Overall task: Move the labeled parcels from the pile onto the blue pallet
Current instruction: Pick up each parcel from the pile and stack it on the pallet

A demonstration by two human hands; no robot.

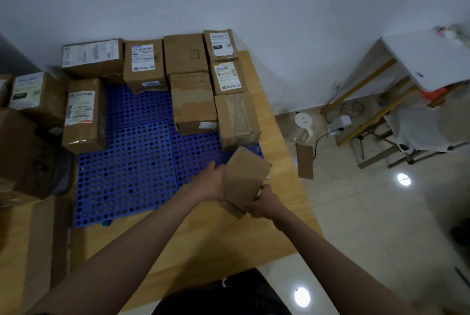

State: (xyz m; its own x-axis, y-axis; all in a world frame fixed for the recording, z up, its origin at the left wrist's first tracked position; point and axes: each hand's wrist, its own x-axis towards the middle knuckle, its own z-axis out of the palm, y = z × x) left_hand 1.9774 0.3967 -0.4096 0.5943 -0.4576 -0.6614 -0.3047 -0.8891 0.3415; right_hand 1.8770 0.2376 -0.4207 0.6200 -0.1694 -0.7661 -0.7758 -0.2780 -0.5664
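Both hands carry one small cardboard parcel (pixel 245 178) tilted above the near right corner of the blue pallet (pixel 132 169), which lies on the wooden table (pixel 203 238). The left hand (pixel 212 182) lies against the parcel's left face with its fingers gone behind the box, and the right hand (pixel 263 204) grips its lower right edge; neither hand is free. No label shows on the faces turned to the camera. The parcel hangs over the pallet's edge, just in front of the ribbed carton (pixel 236 119) that ends the right-hand column, and has not yet been set down. The work looks well under way: about nine parcels already stand along the pallet's far and right sides and at its left edge, among them a labelled upright box (pixel 84 115) on the left and a labelled box (pixel 145 65) in the back row. The centre and near half of the perforated pallet are bare, so there is room for many more. To the left, beside the pallet, more cartons remain in the pile (pixel 28 136), one of them labelled (pixel 28 91), and a large flat carton (pixel 38 243) lies nearer the person. By my reckoning the task is perhaps halfway through, with this parcel to set down and the left pile to clear.
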